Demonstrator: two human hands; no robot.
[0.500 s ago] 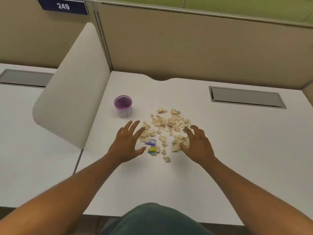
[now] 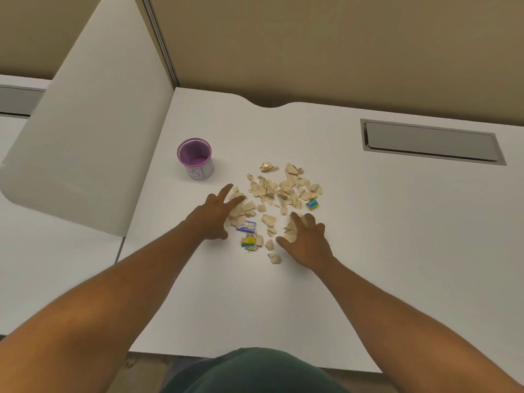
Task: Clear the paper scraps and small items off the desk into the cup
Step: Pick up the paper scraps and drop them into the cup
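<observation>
- Both our hands spread flat, holding nothing: left hand (image 2: 213, 216) on the scraps' (image 2: 279, 191) 9 o'clock edge, right hand (image 2: 306, 241) on the 5 o'clock edge.
- Cup (image 2: 195, 158) stands upright at 11 o'clock from the pile; left hand nearer.

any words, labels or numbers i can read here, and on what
None can be read.
Purple cup: line markings on its side, no legible text.
Blue-and-white packet: print too blurred.
Yellow-and-blue packet: too blurred.
Blue-and-yellow packet: too small.
</observation>
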